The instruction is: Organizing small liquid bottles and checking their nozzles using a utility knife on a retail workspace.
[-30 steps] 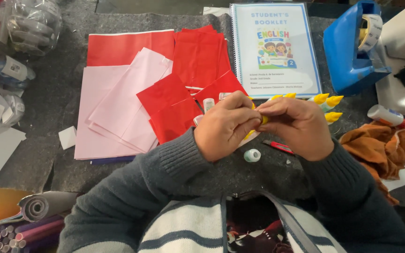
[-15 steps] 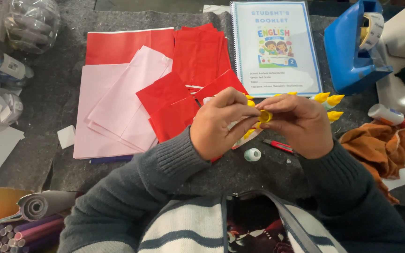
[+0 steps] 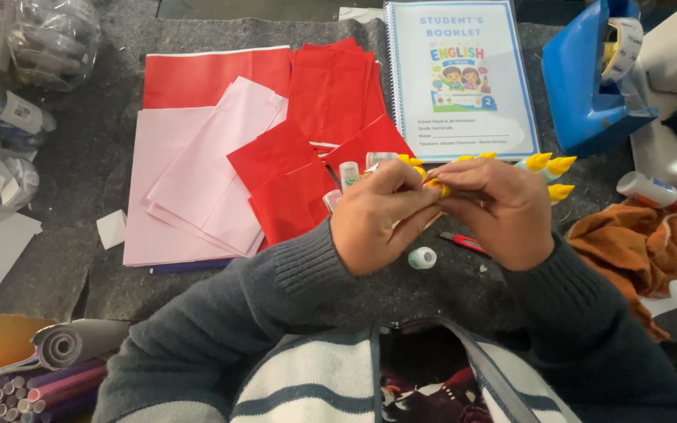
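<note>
You are working over the grey felt mat [image 3: 80, 172], your left hand [image 3: 378, 215] and right hand [image 3: 503, 207] both pinching closed on the small yellow-tipped tube [image 3: 435, 186] lying crosswise between their fingertips, equally near both.

From my remote seat, a dark grey felt-covered table [image 3: 80, 164] fills the frame. Red paper sheets [image 3: 331, 86] and pink paper sheets [image 3: 190, 176] overlap at its centre, a spiral-bound booklet [image 3: 464, 78] with a blue border lying just beside them at the far edge. A blue tape dispenser [image 3: 589, 86] stands to the right of the booklet, an orange cloth [image 3: 636, 243] crumpled near the right edge. A small white cap [image 3: 422, 258] and a red pen-like piece [image 3: 462, 240] lie near the front (both partly hidden by sleeves). A small white paper scrap [image 3: 111, 229] rests left of the pink sheets.
</note>
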